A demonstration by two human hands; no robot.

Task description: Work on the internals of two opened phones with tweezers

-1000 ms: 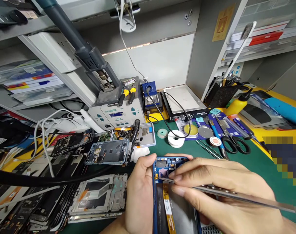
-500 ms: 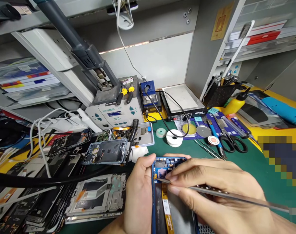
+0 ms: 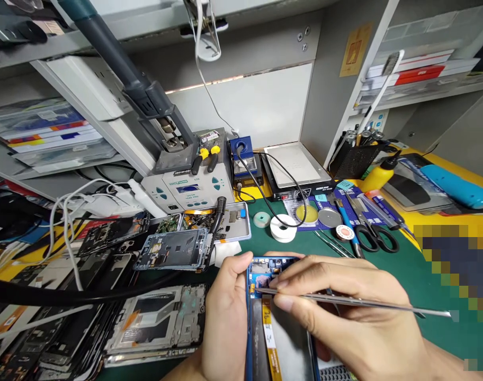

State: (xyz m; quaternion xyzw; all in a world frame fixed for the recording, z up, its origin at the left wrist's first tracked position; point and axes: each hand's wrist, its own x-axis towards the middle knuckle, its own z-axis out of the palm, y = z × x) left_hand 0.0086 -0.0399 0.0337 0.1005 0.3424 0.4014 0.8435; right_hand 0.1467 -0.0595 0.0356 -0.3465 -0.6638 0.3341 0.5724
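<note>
My left hand (image 3: 227, 312) is wrapped around the left side of a blue phone frame (image 3: 248, 338), thumb along its upper edge. Inside the frame lie an orange flex cable (image 3: 274, 354) with a white label and a small board area near the top. My right hand (image 3: 348, 307) pinches metal tweezers (image 3: 368, 302) between thumb and fingers. Their tip rests at or just over the inside left edge of the frame, beside a small gold-coloured part (image 3: 252, 288); whether it touches cannot be made out. My right fingers cover the frame's upper right part.
Phone parts (image 3: 158, 323) are stacked at left, with a loose phone frame (image 3: 173, 248) behind. A grey hot-air station (image 3: 189, 185), solder spool (image 3: 283, 228), hot plate (image 3: 297, 164), scissors (image 3: 370, 233) and more tweezers (image 3: 332, 243) stand or lie around the green mat (image 3: 408, 280).
My right hand has shifted slightly left and the tweezers lie at a flatter angle, their tip a little to the right of before. The left hand still grips the phone frame.
</note>
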